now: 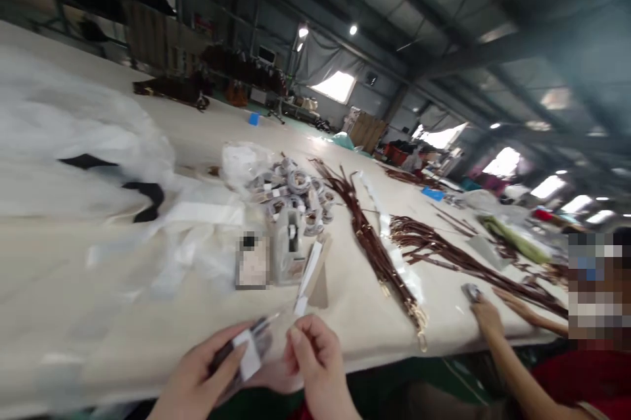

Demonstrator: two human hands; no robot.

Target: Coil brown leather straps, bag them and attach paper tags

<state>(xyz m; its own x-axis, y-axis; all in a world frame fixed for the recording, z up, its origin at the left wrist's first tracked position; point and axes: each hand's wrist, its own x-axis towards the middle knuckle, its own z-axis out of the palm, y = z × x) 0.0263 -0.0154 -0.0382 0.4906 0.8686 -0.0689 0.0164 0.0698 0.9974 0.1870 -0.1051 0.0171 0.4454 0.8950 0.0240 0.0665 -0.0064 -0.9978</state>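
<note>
My left hand (207,367) is closed around a transparent plastic bag (280,371) with a dark strap-like item inside. A white label (247,354) shows on the bag beside my thumb. My right hand (315,357) pinches the bag's loose edge, thumb against fingers, at the table's front edge. Just beyond the hands stands a tape dispenser (290,249), with strips of white and brown card (311,269) to its right. Left of the dispenser lies a flat rectangular item (252,265), its face blurred out. Behind them is a pile of coiled, bagged pieces (298,190).
Bundles of brown straps with gold-coloured clips (369,242) lie on the long cream table (187,341). Plastic sheeting (73,144) covers the left side. At the right, a co-worker's hand (486,315) holds a small object near more brown straps (458,252).
</note>
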